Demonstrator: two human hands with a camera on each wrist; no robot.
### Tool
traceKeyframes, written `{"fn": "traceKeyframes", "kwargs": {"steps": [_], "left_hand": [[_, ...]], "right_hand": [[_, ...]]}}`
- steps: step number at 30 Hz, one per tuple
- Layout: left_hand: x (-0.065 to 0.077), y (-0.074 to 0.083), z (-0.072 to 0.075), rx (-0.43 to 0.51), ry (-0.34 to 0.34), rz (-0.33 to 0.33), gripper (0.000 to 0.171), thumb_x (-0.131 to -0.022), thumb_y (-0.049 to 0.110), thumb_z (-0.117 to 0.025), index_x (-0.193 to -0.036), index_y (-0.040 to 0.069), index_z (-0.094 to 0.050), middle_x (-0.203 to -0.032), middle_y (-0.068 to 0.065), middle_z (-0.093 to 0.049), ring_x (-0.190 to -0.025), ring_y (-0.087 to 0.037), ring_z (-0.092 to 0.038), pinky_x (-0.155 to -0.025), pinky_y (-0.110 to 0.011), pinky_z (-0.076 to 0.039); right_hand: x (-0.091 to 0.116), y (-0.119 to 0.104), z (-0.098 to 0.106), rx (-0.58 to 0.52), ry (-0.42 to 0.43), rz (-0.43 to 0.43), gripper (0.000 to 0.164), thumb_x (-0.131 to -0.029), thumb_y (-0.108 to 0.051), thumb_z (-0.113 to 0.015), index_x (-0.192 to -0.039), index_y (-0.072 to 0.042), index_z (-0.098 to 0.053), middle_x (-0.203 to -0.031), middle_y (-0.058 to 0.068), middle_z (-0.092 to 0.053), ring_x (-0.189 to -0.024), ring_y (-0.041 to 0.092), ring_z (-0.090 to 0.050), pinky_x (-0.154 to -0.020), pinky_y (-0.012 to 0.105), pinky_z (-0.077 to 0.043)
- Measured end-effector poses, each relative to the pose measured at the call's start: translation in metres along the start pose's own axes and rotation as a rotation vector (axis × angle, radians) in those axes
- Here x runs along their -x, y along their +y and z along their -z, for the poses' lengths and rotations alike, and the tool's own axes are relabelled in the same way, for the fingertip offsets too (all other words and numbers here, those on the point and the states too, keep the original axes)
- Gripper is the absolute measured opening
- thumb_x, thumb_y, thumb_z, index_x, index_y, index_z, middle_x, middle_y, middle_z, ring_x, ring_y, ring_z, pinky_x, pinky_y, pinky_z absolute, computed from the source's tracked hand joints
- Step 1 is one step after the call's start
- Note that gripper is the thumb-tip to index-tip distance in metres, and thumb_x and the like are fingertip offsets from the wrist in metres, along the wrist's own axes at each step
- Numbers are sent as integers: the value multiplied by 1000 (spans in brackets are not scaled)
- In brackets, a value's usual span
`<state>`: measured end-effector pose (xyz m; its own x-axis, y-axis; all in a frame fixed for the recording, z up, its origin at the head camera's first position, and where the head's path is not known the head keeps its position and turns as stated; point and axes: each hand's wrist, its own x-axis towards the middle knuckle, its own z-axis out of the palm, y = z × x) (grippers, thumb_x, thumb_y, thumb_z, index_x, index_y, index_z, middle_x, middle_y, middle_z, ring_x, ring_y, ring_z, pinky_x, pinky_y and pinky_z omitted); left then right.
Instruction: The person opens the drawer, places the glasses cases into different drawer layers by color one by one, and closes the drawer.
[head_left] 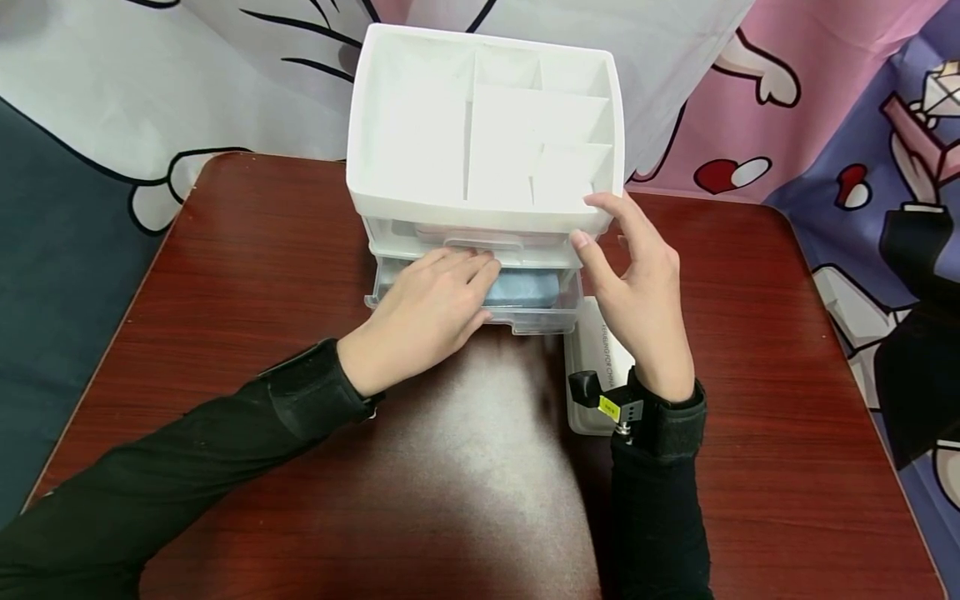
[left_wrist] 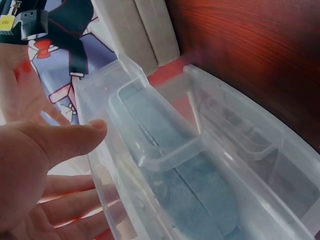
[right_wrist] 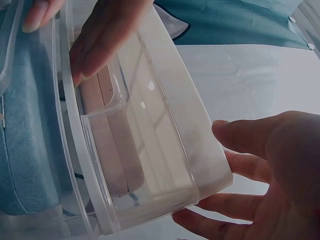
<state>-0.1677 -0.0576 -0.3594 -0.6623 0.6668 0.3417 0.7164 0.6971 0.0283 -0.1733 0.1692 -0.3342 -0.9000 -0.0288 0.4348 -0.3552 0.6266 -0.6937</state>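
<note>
A white desktop drawer unit (head_left: 412, 117) with a divided top tray stands on the table. Its clear lower drawer (head_left: 540, 323) is pulled out and holds a blue rounded case (left_wrist: 175, 175) with a seam along it. My left hand (head_left: 427, 304) reaches over that drawer with extended fingers, the fingertips at the clear upper drawer's (right_wrist: 117, 145) front by its handle. A pinkish-brown item (right_wrist: 110, 170) shows through that front. My right hand (head_left: 641, 292) holds the unit's front right corner, thumb and fingers bent around it.
A pale grey box (head_left: 588, 367) with printed lettering lies partly under the right wrist, beside the lower drawer. The reddish-brown table (head_left: 787, 417) has rounded back corners. Cartoon-printed cloth (head_left: 720, 125) hangs directly behind the unit.
</note>
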Motion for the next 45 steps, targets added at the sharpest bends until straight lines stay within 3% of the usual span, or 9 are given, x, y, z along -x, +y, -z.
{"fn": "traceKeyframes", "kwargs": {"steps": [4,10,15,19,28,45], "left_hand": [[-1,0,-2,7,52,3,35,-80,17,-78,-103,1,-58,-92,-6,-63,-95,-25,-63,-94,-37,-46],[-2,1,-5,18,78,26,29,-80,14,-78,-98,3,-58,-88,-5,-62,-92,-27,-63,-85,-36,-51],[-4,2,-10,-11,133,24,19,-82,5,-70,-98,3,-60,-87,-5,-60,-81,-24,-58,-66,-32,-53],[-6,3,-15,-48,172,13,12,-86,-3,-59,-96,2,-61,-84,-6,-58,-77,-24,-55,-59,-31,-50],[-9,3,-20,-79,199,1,15,-91,-8,-48,-92,1,-60,-80,-7,-54,-72,-23,-51,-58,-30,-46],[-14,-2,-32,-124,348,-6,23,-92,-11,-43,-79,2,-58,-71,-6,-51,-63,-21,-49,-53,-29,-39]], "right_hand": [[0,0,0,-5,0,8,34,-93,-22,-65,-126,-18,-61,-126,0,-61,-101,10,-54,-95,37,-41],[-1,-1,-1,-4,3,11,34,-92,-21,-66,-126,-17,-61,-130,-2,-60,-106,10,-54,-94,36,-41],[-1,0,-1,-3,9,11,34,-92,-20,-66,-126,-16,-61,-131,-1,-60,-109,11,-54,-95,36,-41],[-1,1,0,-6,10,9,34,-92,-20,-66,-126,-16,-61,-131,0,-60,-110,11,-54,-95,36,-42],[0,1,-1,-7,17,11,34,-92,-20,-66,-126,-16,-61,-130,0,-60,-103,11,-55,-94,36,-42],[-1,0,-2,2,17,14,35,-92,-19,-66,-125,-15,-61,-134,2,-59,-110,12,-55,-94,36,-41]]}}
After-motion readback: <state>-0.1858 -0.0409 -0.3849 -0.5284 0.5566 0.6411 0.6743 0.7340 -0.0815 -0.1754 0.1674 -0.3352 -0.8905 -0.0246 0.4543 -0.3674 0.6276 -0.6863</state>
